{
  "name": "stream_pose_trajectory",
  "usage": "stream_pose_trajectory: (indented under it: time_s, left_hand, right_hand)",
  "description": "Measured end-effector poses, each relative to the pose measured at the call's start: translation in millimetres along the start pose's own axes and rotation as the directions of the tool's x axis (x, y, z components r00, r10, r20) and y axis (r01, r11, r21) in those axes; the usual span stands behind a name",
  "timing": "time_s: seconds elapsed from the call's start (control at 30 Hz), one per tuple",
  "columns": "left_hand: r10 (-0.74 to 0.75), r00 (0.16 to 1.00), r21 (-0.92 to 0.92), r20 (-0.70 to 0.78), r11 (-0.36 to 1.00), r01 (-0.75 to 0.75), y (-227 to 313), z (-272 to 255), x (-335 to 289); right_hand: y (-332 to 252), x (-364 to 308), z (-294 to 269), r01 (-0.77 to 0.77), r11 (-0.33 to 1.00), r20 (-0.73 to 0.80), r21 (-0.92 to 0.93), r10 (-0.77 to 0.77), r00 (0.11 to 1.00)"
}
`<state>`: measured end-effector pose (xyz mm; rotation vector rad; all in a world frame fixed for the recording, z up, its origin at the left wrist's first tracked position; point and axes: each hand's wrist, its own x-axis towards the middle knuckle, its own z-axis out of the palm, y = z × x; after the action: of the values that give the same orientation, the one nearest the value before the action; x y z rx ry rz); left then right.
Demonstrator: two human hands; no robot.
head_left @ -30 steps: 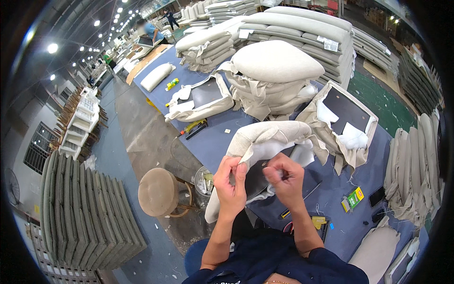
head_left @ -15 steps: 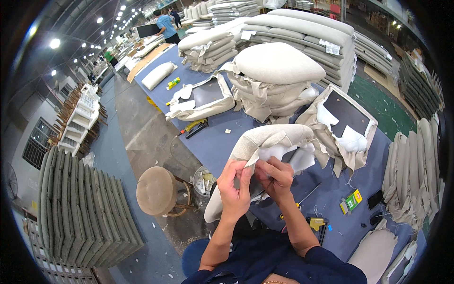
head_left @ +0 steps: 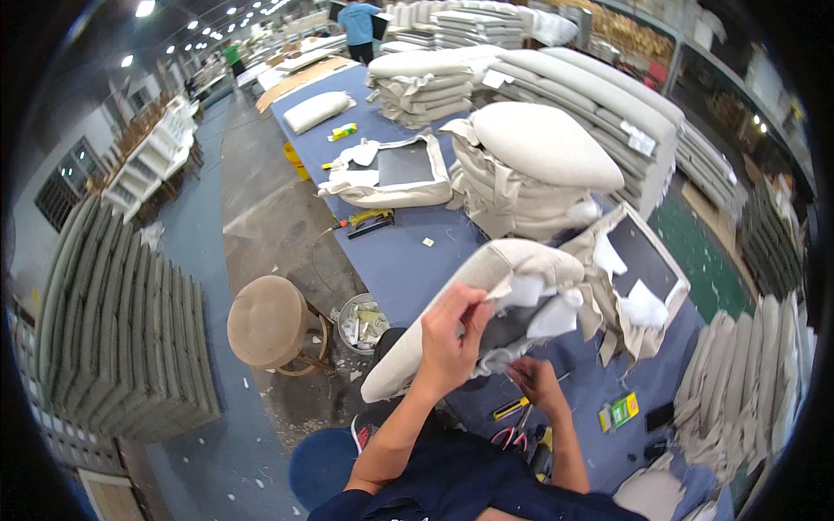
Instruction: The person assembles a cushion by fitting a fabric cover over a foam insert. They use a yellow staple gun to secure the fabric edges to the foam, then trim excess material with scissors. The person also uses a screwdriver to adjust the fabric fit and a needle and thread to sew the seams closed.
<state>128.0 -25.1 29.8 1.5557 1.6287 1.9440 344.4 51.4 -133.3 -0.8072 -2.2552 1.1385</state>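
Observation:
A beige upholstered seat cushion (head_left: pixel 417 343) leans tilted against the table edge in front of me, its underside turned up. White padding (head_left: pixel 556 313) and a dark board show inside the loose fabric. With thumb and fingers closed, my left hand (head_left: pixel 452 339) pinches the fabric edge on the cushion's near side. My right hand (head_left: pixel 536 384) hovers just below the cushion, apart from it; its fingers are smeared and partly dark. Under that hand lies a yellow-and-black handled tool (head_left: pixel 511 408) with a thin shaft. Scissors (head_left: pixel 512 437) with red handles lie nearer to me.
Another open cushion (head_left: pixel 669 269) lies to the right, behind it a stack of covered cushions (head_left: pixel 539 165). A green-and-yellow box (head_left: pixel 618 412) and a phone (head_left: pixel 660 418) rest on the blue table. A round stool (head_left: pixel 269 321) and a bucket of scraps (head_left: pixel 363 323) stand left.
My right hand has left the fabric and moved down toward the table. My left hand still pinches the fabric edge. The view has shifted, and the cushion sits more tilted.

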Motion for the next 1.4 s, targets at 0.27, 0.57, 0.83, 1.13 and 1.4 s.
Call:
stream_pose_trajectory:
  time_s: [0.27,0.57,0.83,1.13,1.4]
  left_hand:
    - [0.119,0.993,-0.017,0.029,0.993,-0.118,7.1,5.1,2.7]
    - [0.239,0.971,0.237,-0.016,0.944,-0.229,4.7,12.4,9.5]
    - [0.285,0.952,0.193,0.108,0.934,-0.301,18.8,27.5,0.3]
    - [0.029,0.973,0.179,0.227,0.981,-0.071,28.5,13.0,19.8]
    - [-0.034,0.961,-0.094,0.274,0.994,0.062,8.7,-5.1,11.8]
  right_hand:
    - [31.4,-86.3,-8.4,-0.252,0.564,-0.275,0.786,0.685,0.674]
    - [-51.6,-38.6,-23.8,-0.082,0.680,-0.368,0.729,0.490,0.790]
    - [-61.4,-67.8,-29.2,-0.100,0.840,-0.472,0.533,0.393,0.789]
    - [-115.6,17.8,-51.0,0.258,0.905,-0.424,0.339,-0.098,0.900]
    - [-157.0,63.4,-24.5,0.349,0.688,-0.386,0.636,-0.108,0.916]
